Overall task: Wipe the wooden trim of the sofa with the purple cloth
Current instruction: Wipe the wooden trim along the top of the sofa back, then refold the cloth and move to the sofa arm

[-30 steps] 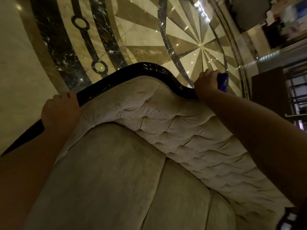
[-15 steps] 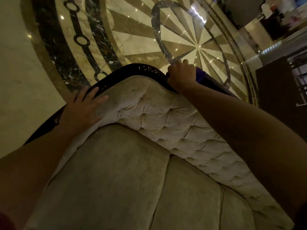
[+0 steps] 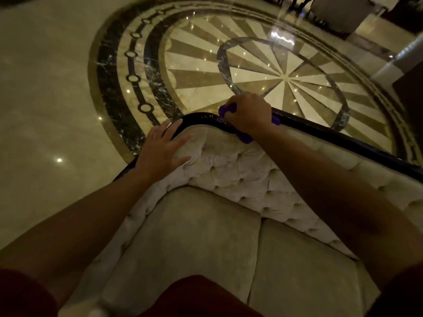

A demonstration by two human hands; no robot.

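A beige tufted sofa fills the lower view, its backrest topped by a glossy dark wooden trim that curves down at the left corner. My right hand presses the purple cloth onto the trim near the top of the curve; bits of cloth show on both sides of the fist. My left hand lies flat with fingers spread on the sofa's corner, fingertips touching the trim. Both forearms reach over the seat cushions.
Behind the sofa lies a polished marble floor with a round starburst inlay and dark ring borders. Dark furniture stands at the far top right, and a dark cabinet edge at the right.
My right hand slid the cloth leftward along the trim toward the curved corner. My left hand let go of the trim lower down and now rests flat nearer the corner.
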